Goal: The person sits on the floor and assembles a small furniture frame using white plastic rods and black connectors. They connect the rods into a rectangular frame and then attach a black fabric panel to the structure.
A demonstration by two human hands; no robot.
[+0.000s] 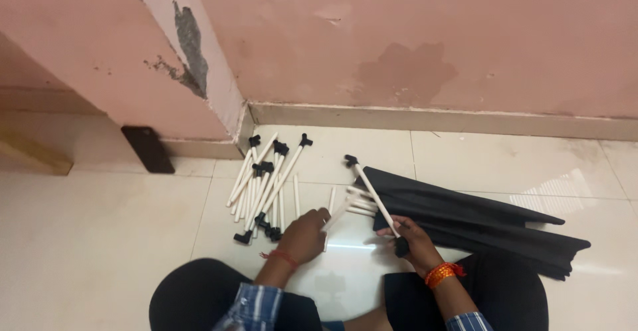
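White rods (262, 185) with black connectors (265, 167), black fabric (478, 221), pink wall (399, 38), cream tiles (100, 238).

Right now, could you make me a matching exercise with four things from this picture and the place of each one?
Things:
1. left hand
2. right hand
3. black fabric
4. dark flat object

Places:
A. leaning at the foot of the wall corner
B. holding a white rod beside the pile of rods
C. spread on the floor at the right
D. gripping a rod with a black connector at its far end

Pairs: 1-B, 2-D, 3-C, 4-A
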